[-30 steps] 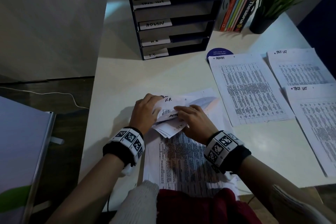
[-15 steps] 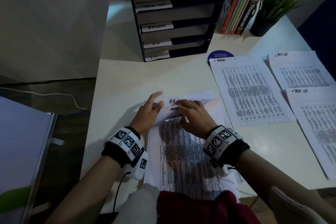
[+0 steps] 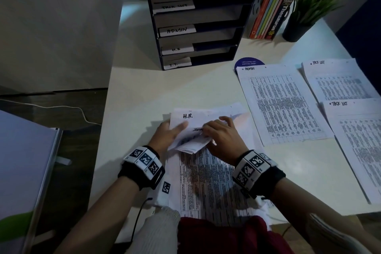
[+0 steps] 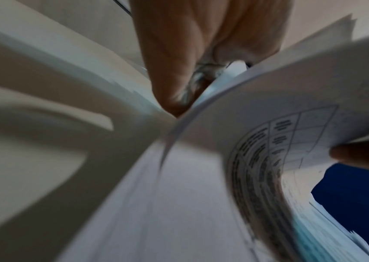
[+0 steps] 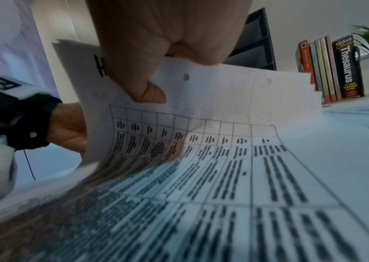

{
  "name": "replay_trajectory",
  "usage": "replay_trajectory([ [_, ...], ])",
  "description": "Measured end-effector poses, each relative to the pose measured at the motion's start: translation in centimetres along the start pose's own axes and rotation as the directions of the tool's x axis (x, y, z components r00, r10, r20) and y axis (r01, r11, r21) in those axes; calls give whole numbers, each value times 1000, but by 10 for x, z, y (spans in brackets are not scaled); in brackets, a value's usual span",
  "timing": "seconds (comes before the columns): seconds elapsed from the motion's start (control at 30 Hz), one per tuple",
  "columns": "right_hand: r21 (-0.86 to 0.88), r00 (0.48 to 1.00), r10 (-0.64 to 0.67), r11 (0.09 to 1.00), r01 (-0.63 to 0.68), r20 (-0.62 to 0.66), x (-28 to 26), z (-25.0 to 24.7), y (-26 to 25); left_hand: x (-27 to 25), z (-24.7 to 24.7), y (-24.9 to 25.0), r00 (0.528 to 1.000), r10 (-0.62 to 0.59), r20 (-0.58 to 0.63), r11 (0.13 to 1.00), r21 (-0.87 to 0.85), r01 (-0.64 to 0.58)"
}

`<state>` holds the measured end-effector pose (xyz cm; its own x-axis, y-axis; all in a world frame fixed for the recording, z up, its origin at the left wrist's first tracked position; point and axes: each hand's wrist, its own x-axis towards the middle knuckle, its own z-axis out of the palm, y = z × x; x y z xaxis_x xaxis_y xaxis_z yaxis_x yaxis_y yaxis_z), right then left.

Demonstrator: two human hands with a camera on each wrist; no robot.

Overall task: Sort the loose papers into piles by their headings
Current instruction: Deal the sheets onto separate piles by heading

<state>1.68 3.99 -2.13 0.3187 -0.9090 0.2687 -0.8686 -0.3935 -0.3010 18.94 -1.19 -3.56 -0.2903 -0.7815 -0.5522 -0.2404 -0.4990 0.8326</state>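
Note:
A stack of loose printed papers (image 3: 208, 183) lies on the white table (image 3: 144, 93) right in front of me. Its top sheets are lifted and curled at their far ends, baring a sheet headed H.R. (image 3: 191, 117). My left hand (image 3: 175, 130) grips the raised ends at their left side, thumb on the H.R. sheet. My right hand (image 3: 214, 132) pinches the raised sheets beside it; the thumb (image 5: 147, 88) presses on a bent sheet (image 5: 212, 99). To the right lie an ADMIN pile (image 3: 282, 105) and two TASK LIST piles (image 3: 338, 82) (image 3: 360, 140).
A dark tray rack (image 3: 198, 18) labelled TASK LIST, ADMIN, H.R. and I.T. stands at the back. Books (image 3: 270, 12) and a potted plant (image 3: 309, 6) sit right of it, a blue round disc (image 3: 249, 62) near the ADMIN pile. A grey panel (image 3: 24, 161) stands left of the table.
My left hand, fingers stretched out half a second ago, now holds the sheets' left edge. The top sheets have curled up again and the H.R. heading shows more fully.

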Motion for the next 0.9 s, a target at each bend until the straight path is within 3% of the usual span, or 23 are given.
replay_trajectory([
  [0.13,-43,994,105,993,-105,-19,24,-10,-5,-1,-2,12,983,172,-59,927,347,-141],
  [0.23,-130,930,230,971,-200,286,40,-13,-3,0,-8,50,931,284,-229,907,379,-183],
  [0.33,-131,883,285,958,-254,374,46,-8,0,-7,-18,100,812,470,-345,864,367,-345],
  [0.53,-165,856,307,951,-261,415,38,-8,-3,-30,-20,160,551,774,-312,623,531,-575],
  [0.6,-160,893,307,950,-267,329,34,-21,-5,-31,-18,165,514,802,-303,590,530,-609],
  [0.67,-108,954,286,955,-276,91,36,-42,-9,-32,-13,165,537,798,-273,592,518,-617],
  [0.7,-77,957,285,954,-289,-57,40,-55,-10,-32,-11,165,566,787,-244,603,497,-624],
  [0.8,-28,877,284,947,-319,-388,57,-100,-9,-40,1,168,637,759,-134,628,408,-662],
  [0.9,3,875,225,969,-248,-428,72,-140,-9,-51,7,172,623,781,-45,597,349,-723],
])
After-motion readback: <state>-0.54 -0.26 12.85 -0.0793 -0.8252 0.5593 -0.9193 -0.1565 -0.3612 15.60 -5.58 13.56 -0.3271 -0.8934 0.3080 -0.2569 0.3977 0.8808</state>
